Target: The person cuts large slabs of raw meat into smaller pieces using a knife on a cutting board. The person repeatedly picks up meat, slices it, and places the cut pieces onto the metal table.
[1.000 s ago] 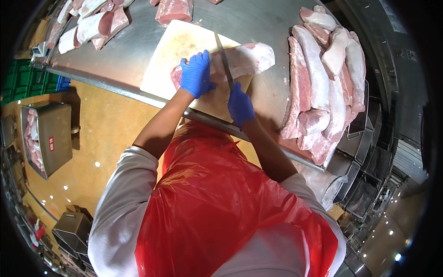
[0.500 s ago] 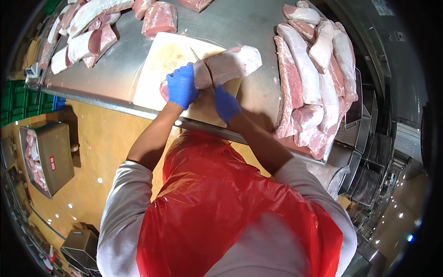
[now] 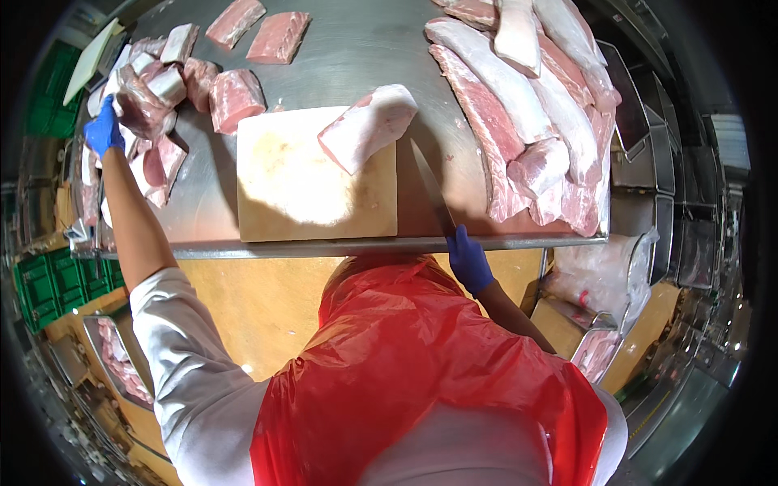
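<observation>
My left hand, in a blue glove, is stretched out to the pile at the far left. Its fingers are closed at the edge of a cut piece of pork loin, which sits above the other pieces. My right hand, also gloved in blue, grips a long knife near the table's front edge, the blade pointing away from me beside the board. A shorter length of pork loin lies slantwise over the right far part of the white cutting board. Neither hand touches it.
Whole pork loins are heaped on the right of the metal table. Several cut pieces lie at the back left. Green crates and a metal bin of meat stand left below the table. A bagged bin stands to the right.
The loin on the board has been cut through. My left hand has carried a cut piece to the left pile. My right hand has drawn the knife off the board, rightward and nearer me.
</observation>
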Tool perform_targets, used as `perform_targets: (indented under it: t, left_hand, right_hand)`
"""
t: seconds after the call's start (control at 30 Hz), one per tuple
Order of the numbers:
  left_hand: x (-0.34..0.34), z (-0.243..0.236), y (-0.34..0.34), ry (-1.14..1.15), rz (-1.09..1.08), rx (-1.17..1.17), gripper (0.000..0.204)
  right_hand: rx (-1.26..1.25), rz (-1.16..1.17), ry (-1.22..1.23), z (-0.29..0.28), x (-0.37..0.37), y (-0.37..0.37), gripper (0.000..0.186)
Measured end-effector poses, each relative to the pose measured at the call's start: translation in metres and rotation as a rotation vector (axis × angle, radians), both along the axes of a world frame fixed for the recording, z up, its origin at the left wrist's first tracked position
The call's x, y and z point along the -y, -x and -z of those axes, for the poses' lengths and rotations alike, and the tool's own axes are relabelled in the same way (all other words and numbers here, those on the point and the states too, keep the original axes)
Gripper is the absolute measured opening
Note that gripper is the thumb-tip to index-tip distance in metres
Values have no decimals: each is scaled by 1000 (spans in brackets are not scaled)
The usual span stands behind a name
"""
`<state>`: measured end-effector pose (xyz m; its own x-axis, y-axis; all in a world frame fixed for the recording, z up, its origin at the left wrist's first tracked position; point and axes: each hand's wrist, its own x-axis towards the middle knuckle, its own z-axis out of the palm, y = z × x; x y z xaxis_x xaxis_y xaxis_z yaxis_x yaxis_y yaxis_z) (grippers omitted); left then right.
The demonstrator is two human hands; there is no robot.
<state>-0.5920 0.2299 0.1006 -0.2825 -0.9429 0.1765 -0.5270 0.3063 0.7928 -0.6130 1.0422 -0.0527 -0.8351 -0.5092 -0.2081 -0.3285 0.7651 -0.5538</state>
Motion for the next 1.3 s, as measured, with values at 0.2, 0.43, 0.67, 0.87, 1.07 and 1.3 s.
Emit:
perform_targets:
  t: [0.2,0.43,0.67,0.87,1.07,1.3]
  left_hand:
    - [-299,68,147,248,745,391,58]
    - [-475,134,151,313,858,766,95]
    - [-461,125,73,187,890,979,120]
    - [-468,131,28,222,759,883,133]
    - [-474,147,22,367,659,921,110]
    - [-476,169,22,563,598,829,92]
  right_hand:
    - [-87,154,99,13,2,0,19]
    - [-211,140,193,16,2,24,18]
    - [-35,45,-29,-5,23,26,17]
    - [50,-146,-15,-22,71,37,13]
    - [52,-260,-110,-32,112,48,14]
    - [66,-278,-3,33,214,117,26]
